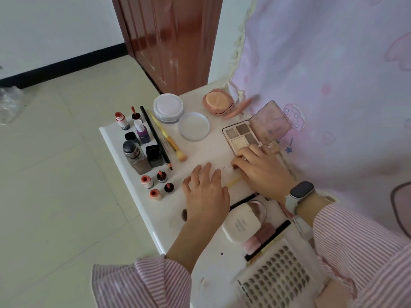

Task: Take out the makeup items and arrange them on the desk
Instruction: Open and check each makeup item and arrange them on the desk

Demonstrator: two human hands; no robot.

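Makeup lies spread on a small white desk (124,150). An open eyeshadow palette (243,136) sits at the right, a powder jar (168,107) and its lid (193,126) at the back, and a pink cushion compact (218,102) beyond them. Small bottles (138,152), lipsticks (153,185), a black pencil (155,138) and a yellow brush (169,141) stand on the left. My left hand (205,192) rests flat on the desk with fingers spread. My right hand (260,170) has curled fingers pinching a thin yellow stick (233,182) just below the palette.
A white perforated basket (275,281) stands at the near right with a white tube (241,223), pink tubes and a black pencil beside it. A pink printed curtain (333,74) hangs along the right edge. A brown door frame (171,41) rises behind; tiled floor lies left.
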